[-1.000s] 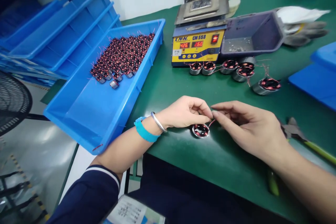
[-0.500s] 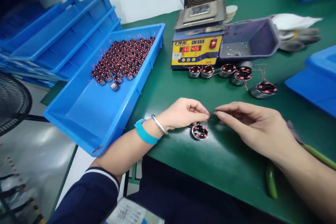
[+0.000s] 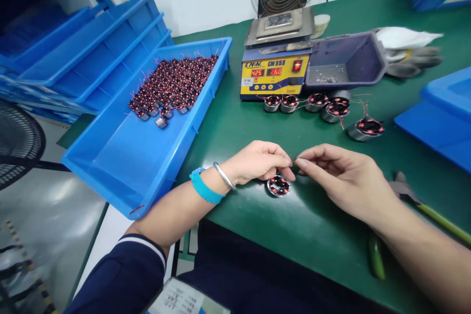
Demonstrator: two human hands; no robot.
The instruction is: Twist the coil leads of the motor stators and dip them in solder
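Observation:
A motor stator (image 3: 278,186), a metal ring with copper windings and black insulation, stands just above the green bench surface or on it; I cannot tell which. My left hand (image 3: 259,159) is closed in a pinch right over it, gripping the stator's thin copper wire. Facing it, my right hand (image 3: 336,174) has thumb and forefinger pinched together at the wire's end, nearly touching the left fingertips. The wire itself is mostly hidden by the fingers. Green-handled pliers (image 3: 405,189) lie partly under my right forearm.
A blue tray (image 3: 121,152) of many stators stands left. At the back is a yellow CM558 solder pot (image 3: 272,76) with lit displays, beside a dark purple bin (image 3: 346,59). Several stators (image 3: 333,109) sit before them. Gloves (image 3: 414,61) and a blue box (image 3: 449,93) lie right.
My right hand has moved slightly left, closing the gap to the left fingertips. The left hand has turned a little, with more fingers showing beneath. The view has shifted slightly.

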